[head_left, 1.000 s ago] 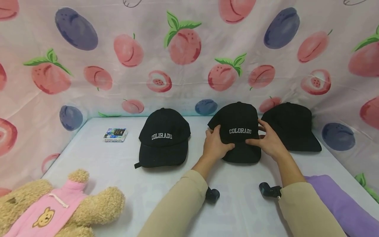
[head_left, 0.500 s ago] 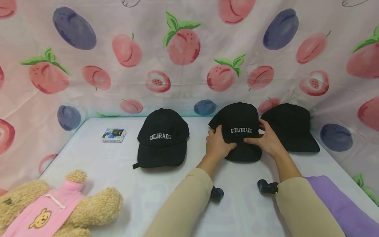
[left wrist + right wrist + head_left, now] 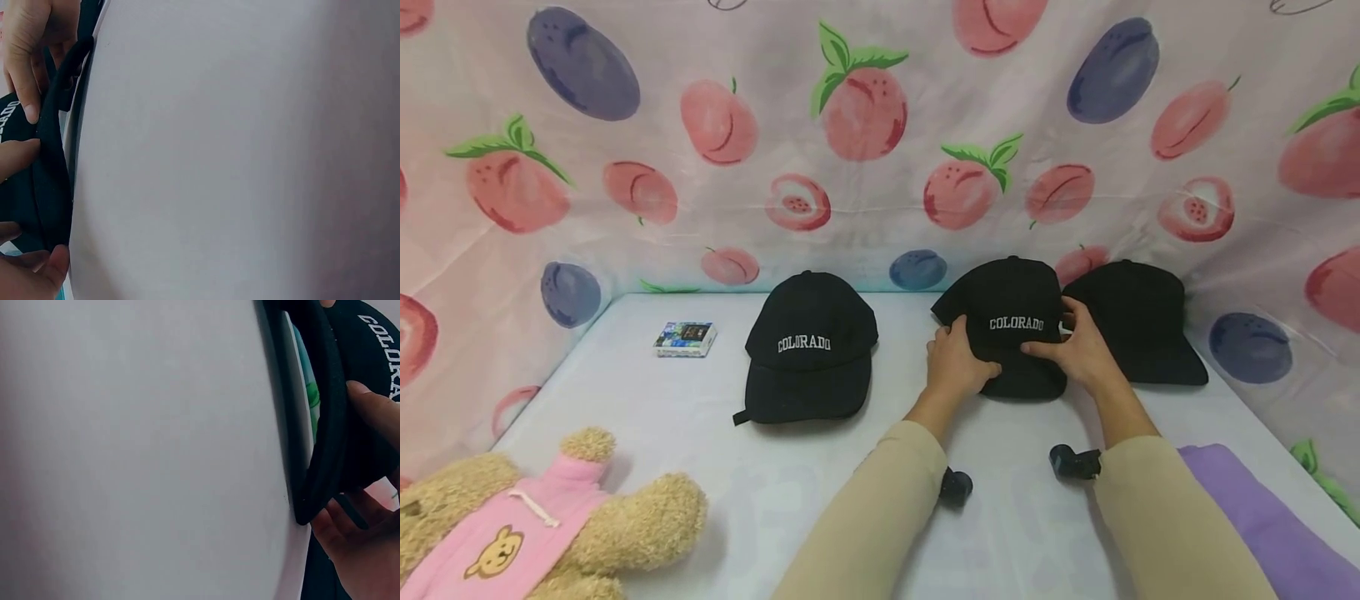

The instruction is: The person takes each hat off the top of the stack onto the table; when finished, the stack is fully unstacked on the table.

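Both hands grip a black baseball cap [image 3: 1011, 292] with white COLORADO lettering, right of centre on the white table. My left hand [image 3: 953, 362] holds its left side, thumb on the brim near the crown seam. On the other side my right hand [image 3: 1078, 350] curls its fingers round the edge, with the thumb across the front just under the lettering. The right wrist view shows the curved brim [image 3: 328, 425] with the thumb above it and fingers behind. A second COLORADO cap [image 3: 808, 350] sits to the left. Behind the right hand stands a third black cap [image 3: 1138, 325].
A small blue patterned box [image 3: 685, 339] lies at the back left. A teddy bear in a pink hoodie [image 3: 527, 525] lies at the front left, and a purple cloth [image 3: 1255, 508] at the front right. A fruit-print curtain [image 3: 865, 217] encloses the table's back and sides.
Both hands have shifted the held cap slightly to the right and back, and its brim has drawn up a little. The other caps stay where they were.
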A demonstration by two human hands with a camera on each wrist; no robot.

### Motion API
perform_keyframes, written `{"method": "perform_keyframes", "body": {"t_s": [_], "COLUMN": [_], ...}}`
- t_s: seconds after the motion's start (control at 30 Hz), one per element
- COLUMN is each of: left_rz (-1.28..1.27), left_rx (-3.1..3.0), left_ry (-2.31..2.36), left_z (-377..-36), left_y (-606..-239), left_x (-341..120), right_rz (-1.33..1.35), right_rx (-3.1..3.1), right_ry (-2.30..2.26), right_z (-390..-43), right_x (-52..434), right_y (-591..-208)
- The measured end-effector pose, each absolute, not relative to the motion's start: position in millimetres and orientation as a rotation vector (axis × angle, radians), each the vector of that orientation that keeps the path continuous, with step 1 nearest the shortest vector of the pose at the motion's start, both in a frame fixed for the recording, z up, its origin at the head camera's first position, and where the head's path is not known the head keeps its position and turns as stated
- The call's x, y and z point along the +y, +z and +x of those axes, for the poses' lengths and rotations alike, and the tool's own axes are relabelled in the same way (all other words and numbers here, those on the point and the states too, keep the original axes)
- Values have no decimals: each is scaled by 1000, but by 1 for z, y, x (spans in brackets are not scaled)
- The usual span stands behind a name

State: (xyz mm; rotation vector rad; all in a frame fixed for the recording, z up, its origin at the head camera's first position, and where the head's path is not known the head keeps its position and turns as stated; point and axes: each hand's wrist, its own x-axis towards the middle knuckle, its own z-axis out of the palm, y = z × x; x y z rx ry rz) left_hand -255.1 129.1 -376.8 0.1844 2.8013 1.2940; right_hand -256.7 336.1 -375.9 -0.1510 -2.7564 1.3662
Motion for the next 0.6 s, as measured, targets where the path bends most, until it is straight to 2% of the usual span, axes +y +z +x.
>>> {"method": "perform_keyframes", "body": {"t_s": [0.6], "left_rz": [225], "left_rx": [2814], "left_ry": [1183], "left_z": [-263], "left_y": [-380], "left_x": [147], "right_rz": [-183], "right_rx": [-2787], "right_ry": [1315], "right_z": [-276], "right_x": [352], "right_y": [-372]}}
